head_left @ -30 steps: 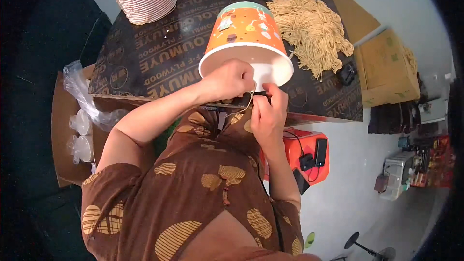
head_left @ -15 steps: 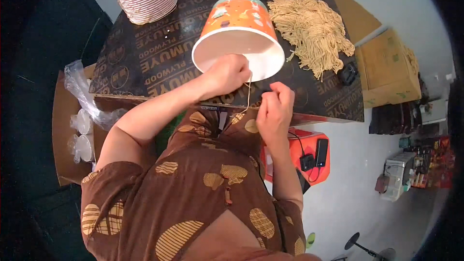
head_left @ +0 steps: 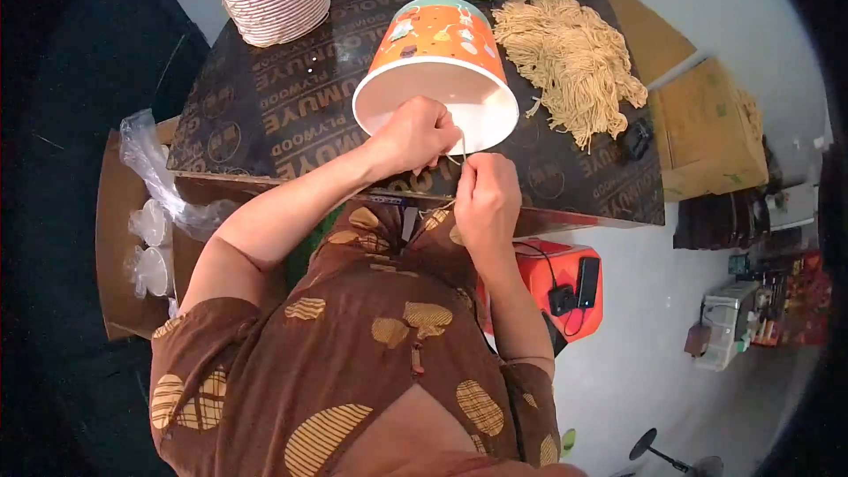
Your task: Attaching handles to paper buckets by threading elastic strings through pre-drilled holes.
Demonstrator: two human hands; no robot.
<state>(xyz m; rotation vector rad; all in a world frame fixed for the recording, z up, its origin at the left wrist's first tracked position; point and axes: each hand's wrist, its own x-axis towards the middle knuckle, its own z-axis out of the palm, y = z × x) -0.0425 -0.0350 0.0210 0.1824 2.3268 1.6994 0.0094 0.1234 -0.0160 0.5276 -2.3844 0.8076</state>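
Between your two hands, at the near side of the dark table (head_left: 252,124), a short length of thin cord (head_left: 464,147) runs in front of the open mouth of the orange tub (head_left: 433,42). That gap is what counts: your left hand (head_left: 415,134) sits at the mouth, overlapping the lower rim, while your right hand (head_left: 488,190) is just beside it, lower and nearer your body. The tub lies tipped, its long axis pointing away from you, wide mouth toward you and narrower base at the far end; your left hand is the nearer one. Both hands are closed: the right pinches the cord between thumb and curled fingers, and the left seems to grip its other part, though its fingertips are mostly hidden. You have a pile of tan cords (head_left: 570,62) to the right of the tub, well within the table. As for writing, bold tan capitals cross the tabletop in rows, with a round mark near its left side; the cardboard box (head_left: 711,128) carries faint green print too small to read. The tub shows cartoon figures, and you cannot make out any lettering on it.
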